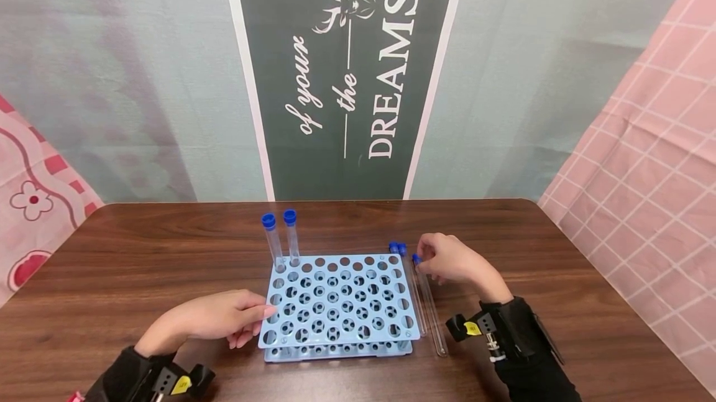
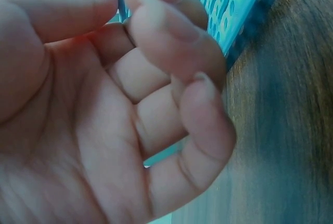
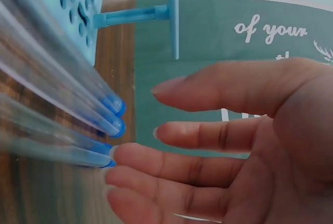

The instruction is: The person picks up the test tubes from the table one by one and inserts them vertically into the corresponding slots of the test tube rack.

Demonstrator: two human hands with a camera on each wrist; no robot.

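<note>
A light-blue test tube rack (image 1: 342,338) stands on the table, its top plate full of round holes. My left hand (image 1: 226,316) pinches the rack's left edge between thumb and fingers, as the left wrist view (image 2: 104,94) also shows. Two clear test tubes with blue caps (image 1: 268,222) stand tilted in the rack's back left corner. Along its right side lie more capped test tubes (image 1: 433,321). Over the cap end of the outermost one is my right hand (image 1: 447,258). In the right wrist view its thumb and fingers are apart, with fingertips at a blue cap (image 3: 110,157).
The brown wooden table (image 1: 140,246) extends on both sides of the rack. Behind it hangs a grey-green cloth (image 1: 347,178) with white lettering. Pink patterned cloths (image 1: 643,159) hang at the left and right.
</note>
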